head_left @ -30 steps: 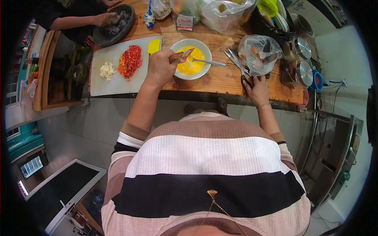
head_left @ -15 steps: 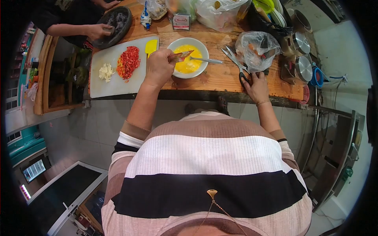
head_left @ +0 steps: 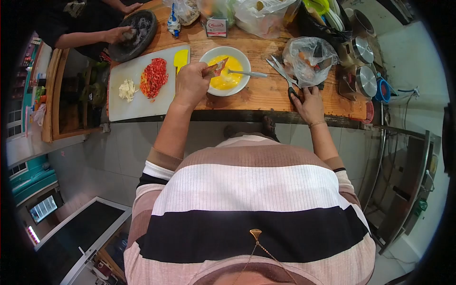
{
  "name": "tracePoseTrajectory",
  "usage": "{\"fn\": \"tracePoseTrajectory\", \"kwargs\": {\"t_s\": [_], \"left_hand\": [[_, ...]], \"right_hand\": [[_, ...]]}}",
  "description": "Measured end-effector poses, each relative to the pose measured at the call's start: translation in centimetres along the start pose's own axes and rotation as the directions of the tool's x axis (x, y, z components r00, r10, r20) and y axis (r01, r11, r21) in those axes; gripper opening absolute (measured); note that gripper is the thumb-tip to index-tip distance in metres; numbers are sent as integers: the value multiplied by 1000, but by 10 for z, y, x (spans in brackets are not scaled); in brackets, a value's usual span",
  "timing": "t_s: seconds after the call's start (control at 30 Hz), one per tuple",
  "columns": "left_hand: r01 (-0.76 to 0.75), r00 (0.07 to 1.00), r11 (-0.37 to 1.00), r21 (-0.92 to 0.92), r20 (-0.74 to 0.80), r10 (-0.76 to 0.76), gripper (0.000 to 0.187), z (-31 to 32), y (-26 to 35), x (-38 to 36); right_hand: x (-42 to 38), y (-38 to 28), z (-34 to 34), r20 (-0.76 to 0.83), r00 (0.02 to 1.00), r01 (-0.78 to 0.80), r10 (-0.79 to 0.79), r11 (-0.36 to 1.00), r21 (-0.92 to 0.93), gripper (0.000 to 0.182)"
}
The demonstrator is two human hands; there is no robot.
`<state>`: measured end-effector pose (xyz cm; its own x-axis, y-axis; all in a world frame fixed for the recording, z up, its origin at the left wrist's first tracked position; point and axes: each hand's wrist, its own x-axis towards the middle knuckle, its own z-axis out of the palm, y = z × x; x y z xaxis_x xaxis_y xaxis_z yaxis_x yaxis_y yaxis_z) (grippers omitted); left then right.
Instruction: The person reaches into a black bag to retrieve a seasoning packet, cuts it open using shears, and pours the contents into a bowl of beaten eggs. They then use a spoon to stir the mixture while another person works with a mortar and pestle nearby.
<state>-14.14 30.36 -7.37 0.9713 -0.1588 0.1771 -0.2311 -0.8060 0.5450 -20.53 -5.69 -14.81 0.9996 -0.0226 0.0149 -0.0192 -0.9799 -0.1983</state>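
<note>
My left hand (head_left: 192, 85) is closed on a small reddish sachet (head_left: 216, 69), tipped over a white bowl (head_left: 203, 59). Beaten yellow egg (head_left: 223, 81) fills the bowl's bottom, and a metal utensil (head_left: 251, 73) leans across the rim, its head in the egg. At the table's front edge, my right hand (head_left: 311, 105) has its thumb and fingers at the black handles of scissors (head_left: 284, 72), which lie with blades slightly apart. Left of the bowl, a white cutting board (head_left: 142, 108) bears chopped red chili (head_left: 154, 78), chopped pale garlic or shallot (head_left: 127, 90) and a yellow spatula (head_left: 181, 58).
Another person's hand (head_left: 118, 35) works at a dark stone mortar (head_left: 151, 23), back left. A clear plastic bag (head_left: 311, 57) lies beyond the scissors. Lidded jars (head_left: 365, 85) stand at the right. More bags (head_left: 266, 19) and a small box (head_left: 216, 27) line the back.
My left hand tilts the sachet more steeply over the bowl. The other person's hand has shifted slightly in the mortar. My right hand stays at the scissors.
</note>
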Motion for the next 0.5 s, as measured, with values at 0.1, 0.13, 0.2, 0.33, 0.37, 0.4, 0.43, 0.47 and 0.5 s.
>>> {"fn": "tracePoseTrajectory", "kwargs": {"t_s": [0.1, 0.13, 0.2, 0.33, 0.37, 0.4, 0.43, 0.47, 0.5], "left_hand": [[30, 999, 999, -12, 29, -30, 15, -3, 3, 2], [47, 998, 999, -19, 42, -46, 14, -4, 5, 2], [50, 998, 998, -41, 46, -48, 13, -6, 8, 3], [65, 997, 994, -89, 47, -61, 13, -5, 8, 3], [65, 997, 996, -61, 54, -61, 13, -4, 8, 3], [64, 996, 997, -34, 61, -62, 13, -4, 7, 4], [63, 996, 998, -7, 67, -62, 13, -4, 7, 4], [63, 996, 998, 0, 69, -63, 14, -4, 7, 4], [63, 995, 998, 8, 70, -64, 14, -5, 7, 4]], "right_hand": [[0, -3, -4, 33, 999, -26, 25, 1000, 2, 59], [0, -4, -5, 26, 999, -25, 25, 1000, 2, 59], [0, -6, -6, 10, 1000, -23, 23, 1000, 2, 59], [1, -5, -6, 18, 1000, -18, 18, 1000, -5, 59], [1, -6, -6, 29, 999, -25, 25, 1000, -6, 59], [1, -6, -7, 38, 999, -31, 32, 999, -6, 59], [1, -6, -8, 43, 998, -37, 37, 999, -3, 59], [1, -7, -8, 48, 998, -43, 42, 999, 1, 59], [1, -7, -8, 54, 997, -48, 47, 999, 5, 59]]}}
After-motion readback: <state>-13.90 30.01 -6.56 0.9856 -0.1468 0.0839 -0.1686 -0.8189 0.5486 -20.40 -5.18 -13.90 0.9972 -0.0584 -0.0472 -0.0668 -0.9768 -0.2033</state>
